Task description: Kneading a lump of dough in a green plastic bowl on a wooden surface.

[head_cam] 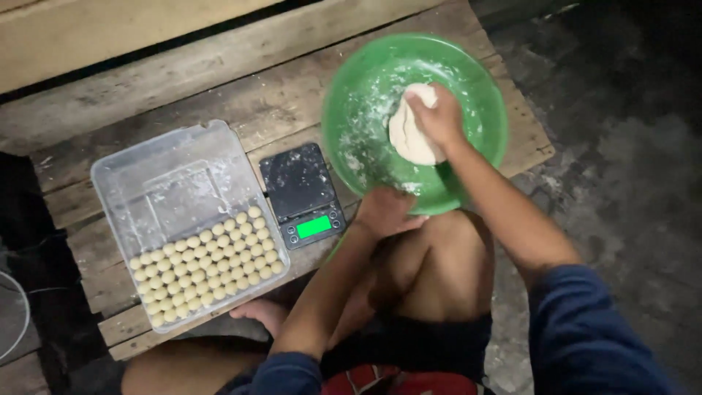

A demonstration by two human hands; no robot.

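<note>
Sitting at the left end of the weathered wooden plank platform (219,80), a clear rectangular plastic container (186,219) shows how much of the work is done: several tidy rows of small pale dough balls (208,267) fill its near part, while the far part (somewhat more than half of the floor, dusted with flour) is bare. Just to its right lies a small black digital scale (301,192) with a lit green display; its weighing plate carries nothing.

Further right, the left hand (385,212) rests at the near rim of a round green plastic bowl (351,110), fingers curled against the edge; whether it pinches the rim or only steadies it I cannot tell. Inside the bowl, whose walls are streaked with flour, sits a large lump of pale dough (409,139), and the right hand (439,113) presses down on top of it with fingers closed over its upper side.

Judging by that lump, a good deal of dough is left to portion, and the container has room for many more rows, so the work looks less than halfway through.
</note>
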